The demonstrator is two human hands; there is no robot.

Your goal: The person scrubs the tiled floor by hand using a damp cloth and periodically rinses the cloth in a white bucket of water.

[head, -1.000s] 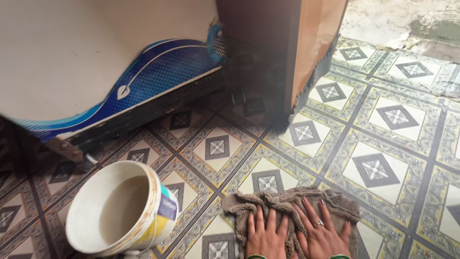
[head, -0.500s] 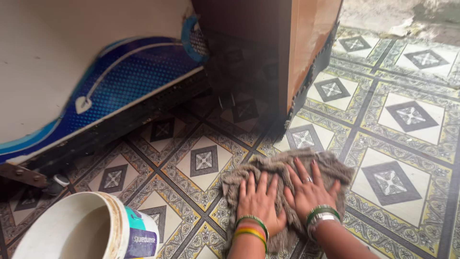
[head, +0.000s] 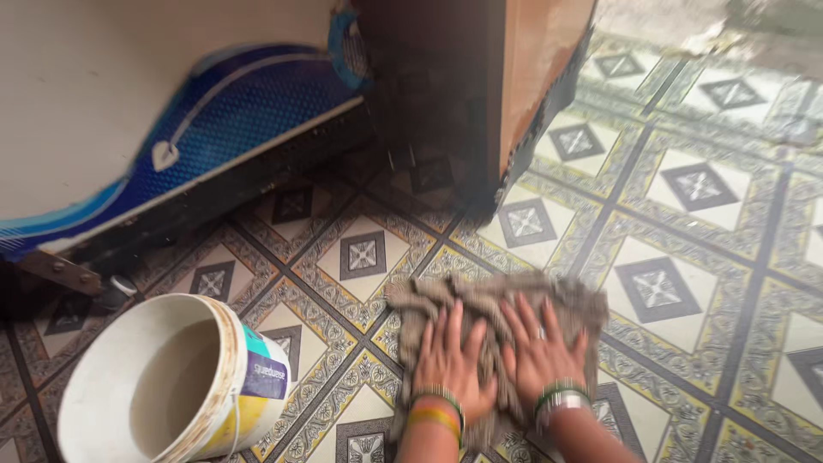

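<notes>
A brown cloth (head: 495,315) lies flat on the patterned tile floor (head: 686,257). The left hand (head: 453,360) and the right hand (head: 542,356) press down on it side by side, fingers spread out flat, not gripping. A white bucket (head: 163,386) stands to the left of the cloth, well apart. A brown cabinet (head: 531,77) stands beyond the cloth, and a white and blue appliance (head: 171,129) sits left of that.

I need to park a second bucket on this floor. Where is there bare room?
Bare patterned tiles lie right of the brown cloth and orange cabinet. Smaller patch between white plastic bucket and cloth. Crowded under the blue-and-white appliance and where both hands press.
</notes>
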